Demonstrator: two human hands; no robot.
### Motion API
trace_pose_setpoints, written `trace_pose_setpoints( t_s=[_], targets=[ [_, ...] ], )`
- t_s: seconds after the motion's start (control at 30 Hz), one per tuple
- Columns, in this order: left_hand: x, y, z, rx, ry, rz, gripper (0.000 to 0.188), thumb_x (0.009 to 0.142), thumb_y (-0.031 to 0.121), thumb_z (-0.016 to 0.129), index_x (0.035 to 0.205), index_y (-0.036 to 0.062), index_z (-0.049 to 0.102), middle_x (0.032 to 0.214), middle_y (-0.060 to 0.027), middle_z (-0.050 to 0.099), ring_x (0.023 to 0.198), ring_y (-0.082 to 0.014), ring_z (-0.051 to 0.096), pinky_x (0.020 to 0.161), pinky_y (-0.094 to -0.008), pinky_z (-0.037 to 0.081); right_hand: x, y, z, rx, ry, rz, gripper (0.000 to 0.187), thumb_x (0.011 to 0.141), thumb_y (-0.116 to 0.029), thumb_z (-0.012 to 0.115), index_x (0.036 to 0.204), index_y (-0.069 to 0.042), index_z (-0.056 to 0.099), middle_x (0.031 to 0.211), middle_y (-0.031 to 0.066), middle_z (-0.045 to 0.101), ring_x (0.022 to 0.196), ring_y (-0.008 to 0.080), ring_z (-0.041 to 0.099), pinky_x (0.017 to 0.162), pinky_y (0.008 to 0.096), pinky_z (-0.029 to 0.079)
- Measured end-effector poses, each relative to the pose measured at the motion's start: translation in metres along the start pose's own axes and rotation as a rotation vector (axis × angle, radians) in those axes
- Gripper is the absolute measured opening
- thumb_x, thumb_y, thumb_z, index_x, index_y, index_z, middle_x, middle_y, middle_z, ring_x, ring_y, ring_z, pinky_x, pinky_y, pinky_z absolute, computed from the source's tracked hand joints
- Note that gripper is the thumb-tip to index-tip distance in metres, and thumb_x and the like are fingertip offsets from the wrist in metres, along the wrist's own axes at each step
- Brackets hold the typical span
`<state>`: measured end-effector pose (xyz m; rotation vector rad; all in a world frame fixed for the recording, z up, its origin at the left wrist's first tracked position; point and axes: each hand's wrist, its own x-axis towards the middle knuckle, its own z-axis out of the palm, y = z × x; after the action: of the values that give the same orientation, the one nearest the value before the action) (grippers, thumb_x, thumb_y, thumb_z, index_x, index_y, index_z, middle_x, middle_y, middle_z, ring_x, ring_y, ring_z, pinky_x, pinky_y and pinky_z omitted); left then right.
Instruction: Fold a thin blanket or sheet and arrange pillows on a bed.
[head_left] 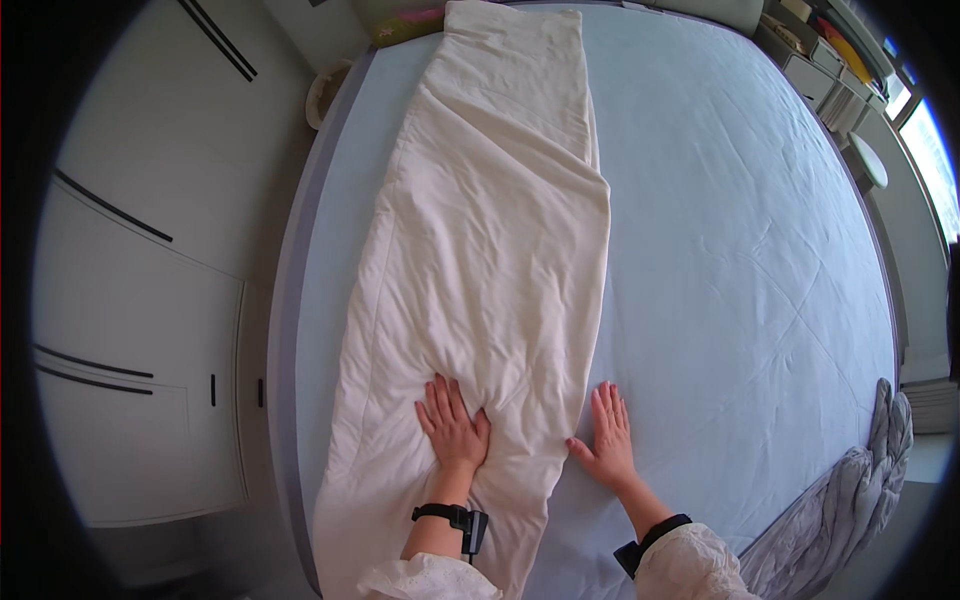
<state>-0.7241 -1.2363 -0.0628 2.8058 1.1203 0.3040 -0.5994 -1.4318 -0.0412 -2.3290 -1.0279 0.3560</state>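
With the left hand (pixel 453 428) pressed flat and open on the folded cream quilt (pixel 490 260) lengthwise on the bed (pixel 740 260), and the right hand (pixel 608 440) open beside its edge, nothing was gripped, so the fold could have been dragged askew.

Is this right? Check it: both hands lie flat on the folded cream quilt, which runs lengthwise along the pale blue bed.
Not quite. In the head view only the left hand lies flat on the folded cream quilt. The right hand lies flat on the pale blue bed beside the quilt's edge. The quilt does run lengthwise.
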Motion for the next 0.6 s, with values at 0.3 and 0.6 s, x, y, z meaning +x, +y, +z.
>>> trace_pose_setpoints(
  t_s=[0.3, 0.6],
  targets=[
    [-0.206, -0.197, -0.121, -0.115, -0.157, -0.366, 0.083, 0.065, 0.031, 0.068, 0.129, 0.0035, 0.023, 0.133, -0.0173, 0.023, 0.124, -0.0336, 0.020, 0.098, -0.0513, 0.016, -0.215, -0.052, 0.033, -0.025, -0.262, 0.023, 0.071, 0.080, -0.055, 0.034, 0.131, -0.006, 0.024, 0.138, 0.0146, 0.015, 0.128, 0.0284, 0.009, 0.103, 0.0413, 0.006],
    [-0.432, -0.354, -0.149, -0.276, -0.070, -0.548, 0.081, 0.060, 0.025, 0.073, 0.121, -0.0049, 0.029, 0.124, -0.0220, 0.031, 0.114, -0.0356, 0.033, 0.094, -0.0385, 0.029, -0.400, -0.181, 0.113, 0.152, -0.073, 0.127, 0.068, 0.070, -0.037, 0.060, 0.124, -0.005, 0.033, 0.132, 0.0136, 0.028, 0.123, 0.0304, 0.022, 0.100, 0.0418, 0.017]
  ],
)
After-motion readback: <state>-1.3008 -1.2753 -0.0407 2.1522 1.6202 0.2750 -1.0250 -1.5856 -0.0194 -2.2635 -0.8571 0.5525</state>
